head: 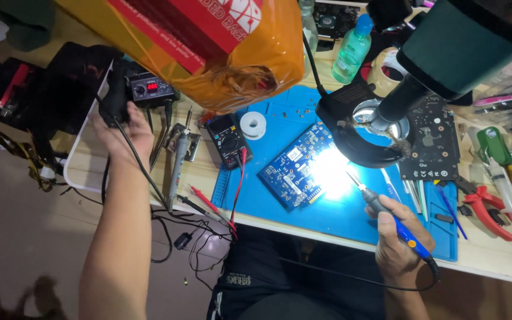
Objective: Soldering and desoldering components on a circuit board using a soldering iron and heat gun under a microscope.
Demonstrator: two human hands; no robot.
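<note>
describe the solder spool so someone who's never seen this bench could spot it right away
Start at the blue work mat covering the middle of the bench. Near its far left corner, just right of the black multimeter, sits the solder spool. It is the only small round white reel with a dark hole in its centre.

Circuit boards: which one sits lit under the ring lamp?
The blue circuit board on the blue mat, glaring beside the soldering iron in the right hand. The black circuit board lies unlit, farther right.

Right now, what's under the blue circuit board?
The blue circuit board lies flat on a blue work mat, which rests on the pale table. Whatever is directly beneath the board is hidden.
</note>
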